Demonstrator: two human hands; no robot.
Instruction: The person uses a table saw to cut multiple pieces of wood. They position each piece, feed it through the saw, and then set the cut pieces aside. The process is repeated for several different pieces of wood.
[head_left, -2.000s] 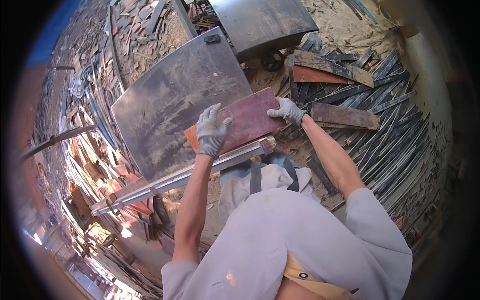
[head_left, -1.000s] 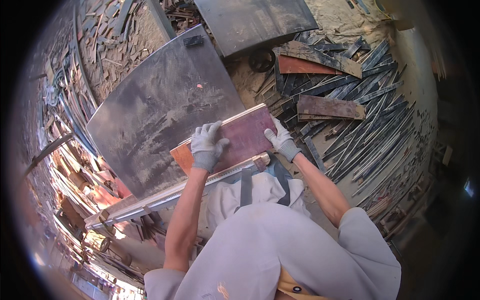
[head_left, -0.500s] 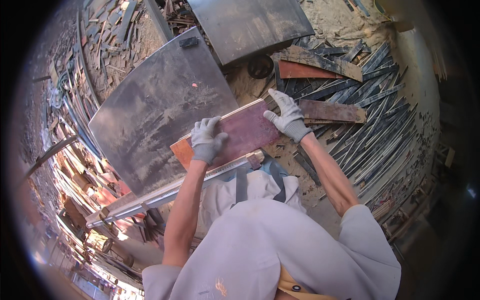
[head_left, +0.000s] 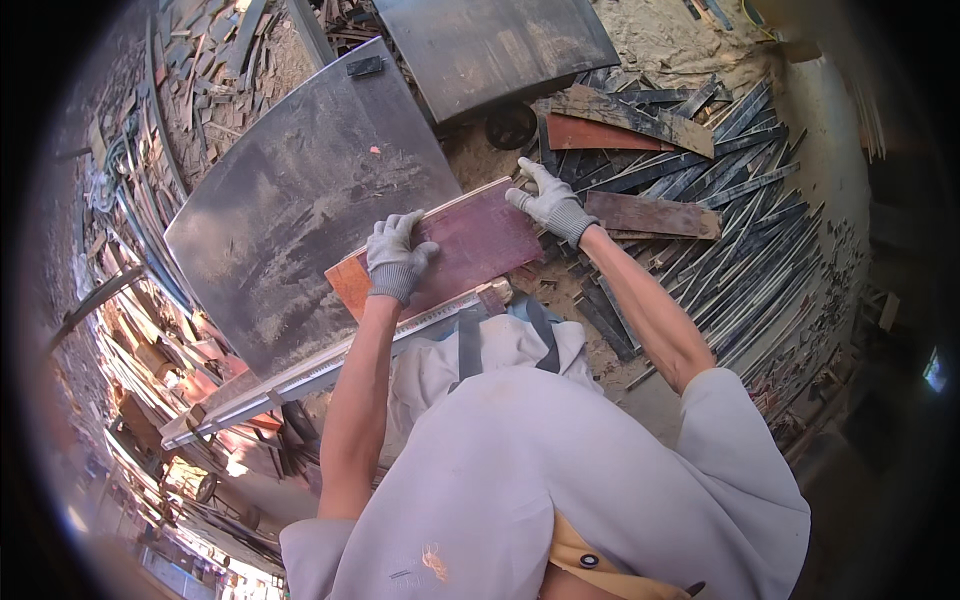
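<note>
A flat reddish-purple board with an orange left end lies slantwise on a dusty dark metal table. My left hand, in a grey-white knit glove, rests on the board toward its left end, fingers spread over the face and thumb out to the side. At the board's right end is my right hand, gloved the same way. Its thumb is by the board's end, and its fingers stretch away past the far corner. Along the board's near side runs a metal rail with a small wood block at its right end.
A second dark metal tabletop stands beyond, with a round black wheel below its edge. Long dark strips and offcut boards are heaped on the right. Wood scraps cover the left side. A small black block sits on the table's far corner.
The whole view has shifted slightly, so everything sits a little higher and further left. My left fingers look a bit more spread. Both hands keep about the same places on the board.
</note>
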